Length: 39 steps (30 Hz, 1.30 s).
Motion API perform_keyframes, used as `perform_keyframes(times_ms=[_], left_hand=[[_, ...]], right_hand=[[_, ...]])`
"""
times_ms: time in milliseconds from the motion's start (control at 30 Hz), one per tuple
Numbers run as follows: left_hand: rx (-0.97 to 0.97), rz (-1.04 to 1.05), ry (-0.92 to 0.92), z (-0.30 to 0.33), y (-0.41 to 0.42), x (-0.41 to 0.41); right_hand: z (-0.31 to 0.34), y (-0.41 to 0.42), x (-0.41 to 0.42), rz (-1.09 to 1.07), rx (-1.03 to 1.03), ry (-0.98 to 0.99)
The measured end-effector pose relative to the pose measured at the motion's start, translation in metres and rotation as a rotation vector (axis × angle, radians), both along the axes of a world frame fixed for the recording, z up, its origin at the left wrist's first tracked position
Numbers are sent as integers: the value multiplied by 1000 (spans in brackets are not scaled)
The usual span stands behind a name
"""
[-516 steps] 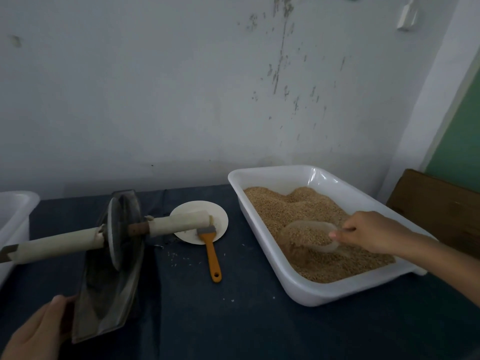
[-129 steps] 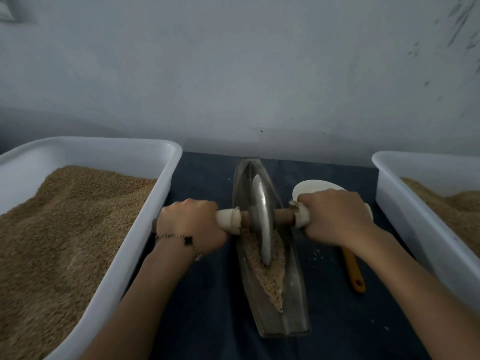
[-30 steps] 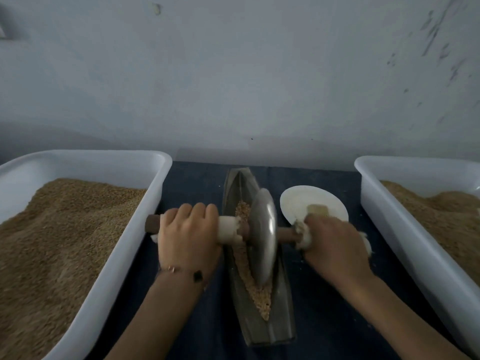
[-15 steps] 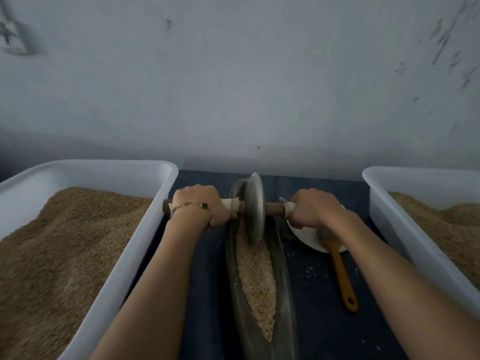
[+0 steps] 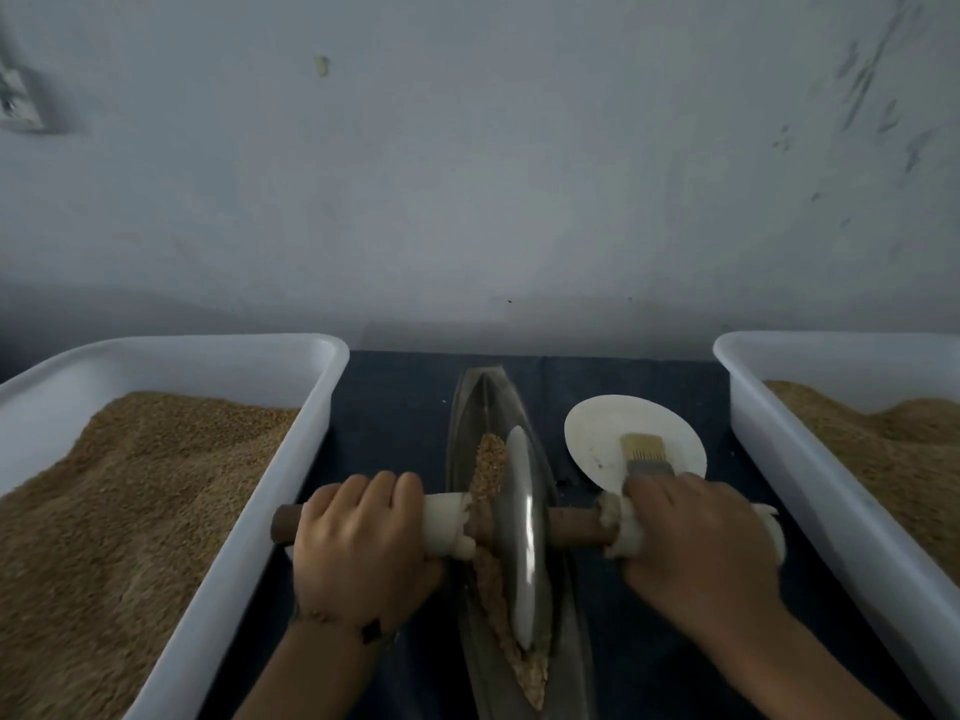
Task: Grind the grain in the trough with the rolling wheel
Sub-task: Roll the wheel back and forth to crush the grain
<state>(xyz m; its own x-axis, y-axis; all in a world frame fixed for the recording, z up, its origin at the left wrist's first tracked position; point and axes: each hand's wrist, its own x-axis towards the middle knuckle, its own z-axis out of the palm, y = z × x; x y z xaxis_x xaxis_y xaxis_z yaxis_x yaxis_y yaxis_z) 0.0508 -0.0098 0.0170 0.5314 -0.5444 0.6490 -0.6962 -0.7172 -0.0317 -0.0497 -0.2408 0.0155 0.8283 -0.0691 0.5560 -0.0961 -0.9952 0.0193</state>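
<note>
Hands [image 5: 363, 543] [image 5: 696, 548] grip axle; metal disc wheel [image 5: 522, 537] in trough [image 5: 478, 407].

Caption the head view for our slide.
Both hands, left hand and right hand, grip the metal rolling wheel over brown grain in the boat-shaped metal trough.

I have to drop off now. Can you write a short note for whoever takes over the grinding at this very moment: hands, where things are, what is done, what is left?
Left hand grips the left handle; right hand grips the right one.
The rolling wheel stands in the trough, near its middle.
Grain lies along the trough floor, heaped against the wheel's left face and trailing to the near tip.
Two white tubs of grain flank the trough. A brush rests on the plate to the right.
Done: trough loaded, wheel in place.
Left: the grain looks coarse, so keep rolling back and forth.
</note>
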Motion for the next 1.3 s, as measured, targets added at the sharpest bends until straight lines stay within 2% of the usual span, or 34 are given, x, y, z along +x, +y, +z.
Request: perform_keyframes(times_ms=[133, 200, 300, 400, 500, 567, 667, 800, 867, 967, 1033, 1100, 1167, 1233, 1300], left_hand=[[223, 247, 302, 14, -17, 48], [278, 274, 466, 19, -27, 76], [267, 273, 499, 24, -35, 92], [224, 303, 485, 24, -30, 74], [101, 142, 172, 10, -13, 34], [-7, 51, -61, -2, -5, 11], [-29, 51, -233, -8, -2, 3], [-58, 61, -148, -13, -5, 18], [-39, 96, 17, -9, -12, 34], [157, 328, 339, 15, -29, 66], [216, 354, 386, 27, -46, 85], [262, 331, 351, 36, -58, 89], [262, 306, 321, 36, -55, 80], [185, 289, 282, 25, -39, 60], [117, 254, 215, 12, -19, 26]], right_hand=[[18, -18, 57, -75, 126, 360], [28, -26, 85, -73, 189, 478], [37, -29, 105, -77, 184, 569], [31, -24, 92, -86, 169, 452], [4, -12, 52, -45, 35, 102], [-17, -5, 23, -32, 21, -125], [-31, -5, 7, -52, -12, -187], [-9, -10, 22, 37, -36, -63], [11, -14, 45, 15, -27, 101], [33, -30, 91, -55, 154, 410], [35, -38, 113, -99, 212, 533], [26, -40, 116, -117, 291, 530], [15, -35, 101, -125, 303, 439], [9, -23, 75, -149, 198, 307], [8, -9, 41, -103, 8, 160]])
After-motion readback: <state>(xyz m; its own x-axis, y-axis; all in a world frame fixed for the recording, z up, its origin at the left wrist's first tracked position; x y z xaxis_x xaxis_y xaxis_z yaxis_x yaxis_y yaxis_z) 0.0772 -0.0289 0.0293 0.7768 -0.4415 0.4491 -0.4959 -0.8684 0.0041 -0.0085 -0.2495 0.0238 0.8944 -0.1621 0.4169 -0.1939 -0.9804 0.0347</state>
